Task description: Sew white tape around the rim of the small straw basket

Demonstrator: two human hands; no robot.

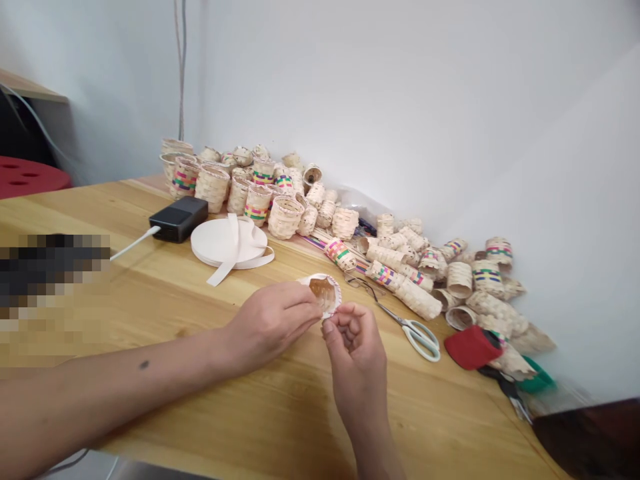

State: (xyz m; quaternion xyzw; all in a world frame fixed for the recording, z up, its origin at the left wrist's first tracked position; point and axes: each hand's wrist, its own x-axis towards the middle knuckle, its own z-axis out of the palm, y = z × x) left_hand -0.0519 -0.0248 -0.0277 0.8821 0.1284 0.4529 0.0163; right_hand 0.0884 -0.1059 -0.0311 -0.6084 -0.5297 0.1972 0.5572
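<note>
Left forearm (130, 380), bare, extends from the lower-left corner across the table (290, 420) and ends in the left hand (275, 320), back upward, fingers extended and aligned. Left hand is clamped on the small woven basket (325, 293), located over the table at center, mouth turned toward the camera; the left thumb is hidden. Right hand (357, 350) rises from the lower edge, fingers curled, thumb and forefinger close together at the basket's lower-right rim; whether they grip the rim cannot be determined. Basket interior: tan, woven. Rim: white edging with red stitches. Table: light wood, visible grain. White tape roll (213, 243): flat disc, loose ends crossing its top, positioned near a black rectangular power bank (179, 219). Scissors (423, 340): pale loop handles, metal blades, located beyond the right hand. Woven containers (285, 217): plaited cylinders, several banded in pink, green and yellow, grouped before the white wall (425, 100)
</note>
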